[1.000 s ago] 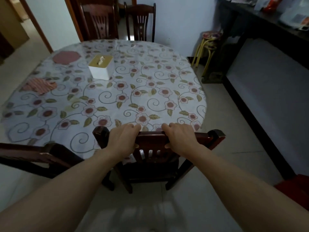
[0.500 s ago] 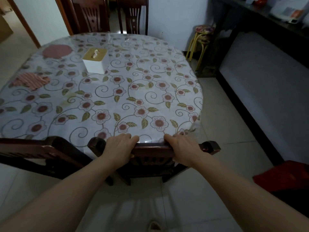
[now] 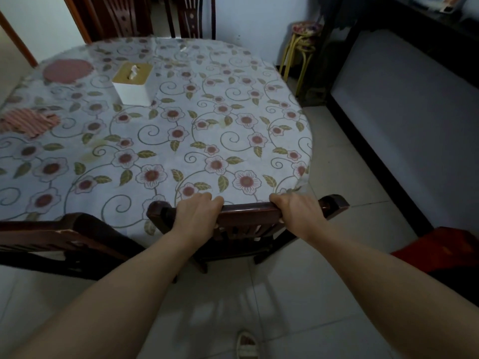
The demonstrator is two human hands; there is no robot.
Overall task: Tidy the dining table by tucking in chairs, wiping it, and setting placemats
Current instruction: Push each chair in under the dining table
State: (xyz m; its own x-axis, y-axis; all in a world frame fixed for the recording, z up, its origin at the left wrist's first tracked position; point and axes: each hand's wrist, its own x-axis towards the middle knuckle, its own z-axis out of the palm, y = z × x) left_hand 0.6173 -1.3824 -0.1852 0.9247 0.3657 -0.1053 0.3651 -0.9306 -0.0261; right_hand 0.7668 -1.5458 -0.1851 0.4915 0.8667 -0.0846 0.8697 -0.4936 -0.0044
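Observation:
A dark wooden chair (image 3: 248, 209) stands at the near edge of the round table (image 3: 202, 130), which wears a floral cloth. Its top rail touches the table's rim and its seat is hidden under the table. My left hand (image 3: 197, 212) grips the top rail left of its middle. My right hand (image 3: 295, 212) grips the same rail further right, fingers curled over it. A plain pink placemat (image 3: 68, 71) and a striped placemat (image 3: 28, 123) lie on the table's left side.
A white tissue box (image 3: 132, 84) sits on the table's far left half. Another dark chair (image 3: 64, 237) stands at the near left, and two more (image 3: 191, 16) at the far side. A yellow-legged stool (image 3: 303, 42) and a long dark bench (image 3: 404, 120) are on the right.
Both hands have pushed the chair forward. Its top rail has gone from a gap short of the table to the table's rim, and the seat has slid under.

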